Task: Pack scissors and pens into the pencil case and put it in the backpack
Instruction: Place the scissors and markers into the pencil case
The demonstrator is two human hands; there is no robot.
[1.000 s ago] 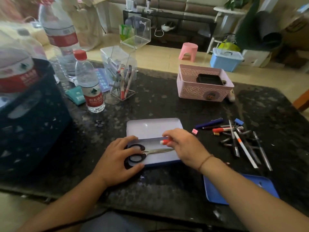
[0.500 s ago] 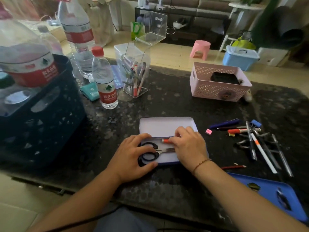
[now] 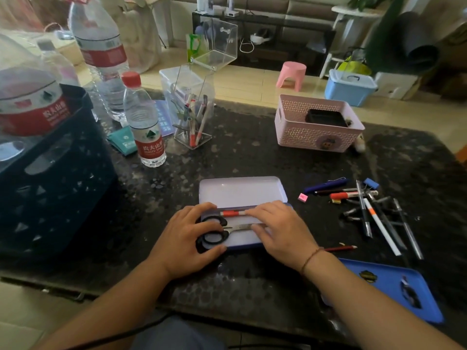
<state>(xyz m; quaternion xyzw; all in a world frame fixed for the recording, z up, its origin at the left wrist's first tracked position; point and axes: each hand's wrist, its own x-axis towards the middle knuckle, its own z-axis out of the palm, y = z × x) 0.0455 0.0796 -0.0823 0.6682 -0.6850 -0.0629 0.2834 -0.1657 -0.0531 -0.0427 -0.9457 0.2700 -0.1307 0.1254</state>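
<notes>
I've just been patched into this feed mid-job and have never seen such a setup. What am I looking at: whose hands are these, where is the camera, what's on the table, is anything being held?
No machine here: a person works bare-handed, and the single camera sits on their head, looking down. The left hand rests on the black-handled scissors, which lie in the open pale metal pencil case. The right hand presses on the scissor blades and touches a red-and-white pen also lying in the case. Neither hand lifts anything. On the dark stone table, loose pens lie to the right, beside a blue tray, with a pink perforated basket behind. Water bottles and a dark crate stand to the left.
</notes>
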